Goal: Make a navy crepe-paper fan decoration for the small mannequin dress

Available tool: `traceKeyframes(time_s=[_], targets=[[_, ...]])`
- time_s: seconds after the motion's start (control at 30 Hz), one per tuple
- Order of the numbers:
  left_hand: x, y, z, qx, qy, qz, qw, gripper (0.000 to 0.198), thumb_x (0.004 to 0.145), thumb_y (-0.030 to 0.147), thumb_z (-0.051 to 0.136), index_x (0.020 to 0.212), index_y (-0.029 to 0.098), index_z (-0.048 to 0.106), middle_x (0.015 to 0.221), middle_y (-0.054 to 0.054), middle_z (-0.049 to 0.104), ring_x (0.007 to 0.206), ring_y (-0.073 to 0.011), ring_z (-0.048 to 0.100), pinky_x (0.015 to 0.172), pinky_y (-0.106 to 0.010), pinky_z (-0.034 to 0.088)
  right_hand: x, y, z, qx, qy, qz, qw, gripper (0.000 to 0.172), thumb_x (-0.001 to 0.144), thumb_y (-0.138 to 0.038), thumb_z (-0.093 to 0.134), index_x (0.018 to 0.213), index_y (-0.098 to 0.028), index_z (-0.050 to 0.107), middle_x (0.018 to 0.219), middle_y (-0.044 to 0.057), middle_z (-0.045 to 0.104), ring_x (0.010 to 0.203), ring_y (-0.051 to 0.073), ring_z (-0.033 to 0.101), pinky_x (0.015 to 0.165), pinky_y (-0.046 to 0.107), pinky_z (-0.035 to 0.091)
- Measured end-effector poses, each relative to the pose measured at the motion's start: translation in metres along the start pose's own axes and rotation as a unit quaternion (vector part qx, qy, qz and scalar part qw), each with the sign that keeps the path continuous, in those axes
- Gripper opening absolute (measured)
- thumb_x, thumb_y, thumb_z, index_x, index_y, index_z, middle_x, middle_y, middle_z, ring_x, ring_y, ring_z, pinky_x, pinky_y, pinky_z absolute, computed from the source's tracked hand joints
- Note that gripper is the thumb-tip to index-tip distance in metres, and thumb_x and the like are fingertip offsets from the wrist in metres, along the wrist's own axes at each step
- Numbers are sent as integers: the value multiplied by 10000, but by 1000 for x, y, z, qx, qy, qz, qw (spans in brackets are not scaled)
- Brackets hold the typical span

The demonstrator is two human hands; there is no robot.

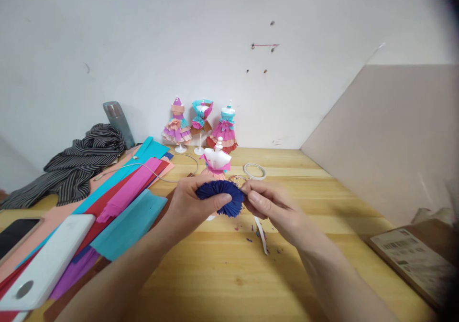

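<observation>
A pleated dark blue crepe-paper piece [234,206], fanned out round, is gripped in my left hand [193,200], thumb on top and fingers behind. Close against its right edge, my right hand [267,200] has thumb and forefinger pinched together; a small dark bit shows at the fingertips, too small to name. Just beyond both hands stands a white mini mannequin [218,157] in a pink and peach paper dress, its lower part hidden by my left hand and the blue paper. Thin curved loops [238,179] show behind the fingertips, of a kind I cannot make out.
Three paper-dressed mannequins [177,121] stand by the wall. Coloured crepe sheets [129,224], a white power bank-like slab [53,260], a phone [17,238], striped cloth [82,162] and bottle [118,121] lie left. Tape roll [264,171], white strip [261,236], cardboard box [412,255] are right.
</observation>
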State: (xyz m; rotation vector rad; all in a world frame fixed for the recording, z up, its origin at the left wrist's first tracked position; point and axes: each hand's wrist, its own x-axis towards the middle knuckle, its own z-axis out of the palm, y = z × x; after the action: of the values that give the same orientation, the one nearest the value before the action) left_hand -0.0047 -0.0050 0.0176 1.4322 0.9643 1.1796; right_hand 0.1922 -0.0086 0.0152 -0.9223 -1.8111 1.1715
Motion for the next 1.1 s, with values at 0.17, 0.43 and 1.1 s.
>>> traceKeyframes(time_s=[0.17,0.43,1.1], targets=[[0,2,1,14,4,21,1000,187,658,278,773,770,128,771,651,-34,696,562,-128,586,530,-228,486,1,-7,4,-27,23,2,999,497,864,-656,519,702,-186,532,646,-16,394,579,127,359,479,250,276],[0,0,1,-16,-14,-12,1000,219,672,287,775,803,112,773,679,-60,725,554,-139,611,524,-236,496,2,-8,3,-115,73,-71,988,455,936,-534,471,643,-190,524,605,-16,419,562,130,357,548,280,296],[4,-10,3,4,-86,-6,996,373,634,335,820,952,153,752,831,-35,703,751,-163,632,691,-256,523,11,-1,12,52,131,4,990,246,694,-320,730,599,-177,553,543,-41,477,501,95,412,502,245,344]])
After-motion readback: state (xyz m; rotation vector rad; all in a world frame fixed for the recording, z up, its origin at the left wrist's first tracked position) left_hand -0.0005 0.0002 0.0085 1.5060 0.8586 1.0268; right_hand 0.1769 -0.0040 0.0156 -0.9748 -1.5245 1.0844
